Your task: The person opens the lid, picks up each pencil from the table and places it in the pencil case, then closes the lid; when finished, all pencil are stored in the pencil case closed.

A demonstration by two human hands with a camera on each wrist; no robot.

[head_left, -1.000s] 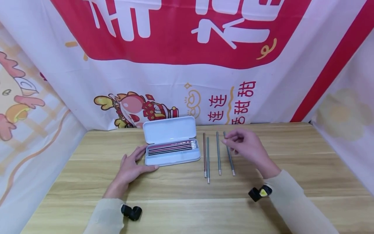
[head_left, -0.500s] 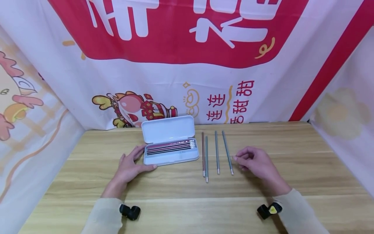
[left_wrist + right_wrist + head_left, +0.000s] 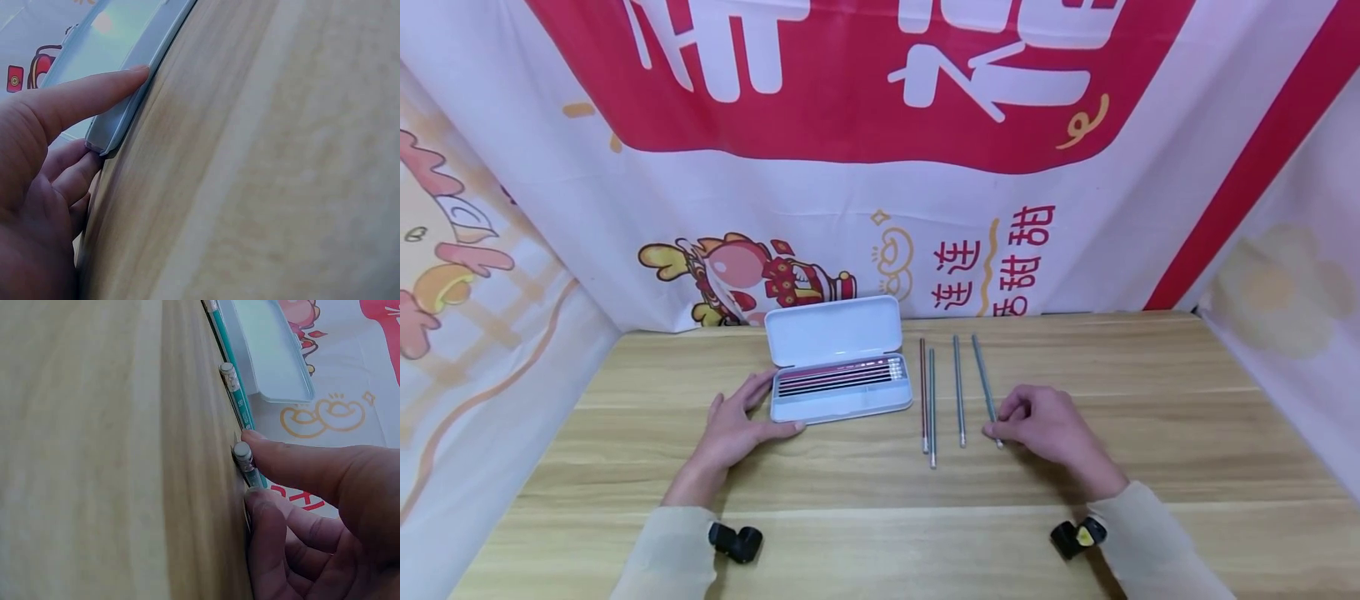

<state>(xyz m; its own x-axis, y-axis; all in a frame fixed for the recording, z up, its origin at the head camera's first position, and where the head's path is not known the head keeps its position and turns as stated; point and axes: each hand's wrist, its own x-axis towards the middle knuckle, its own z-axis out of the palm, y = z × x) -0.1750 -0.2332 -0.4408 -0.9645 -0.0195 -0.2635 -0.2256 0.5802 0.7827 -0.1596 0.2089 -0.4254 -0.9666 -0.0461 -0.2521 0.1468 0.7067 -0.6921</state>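
Right hand pinches a green pencil near its eraser; toward nine o'clock, left hand grips an open case holding several pencils.

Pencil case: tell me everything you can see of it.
The case is a slim, pale blue box with rounded corners, smooth like metal or plastic; which, I cannot tell. Its hinged lid stands open along the far side. Dark and reddish pencils lie lengthwise in its rear part, whitish erasers to the right, behind a front compartment. It sits on the table, slightly slanted, left of the loose pencils. The left hand holds its left end, thumb on the front rim.
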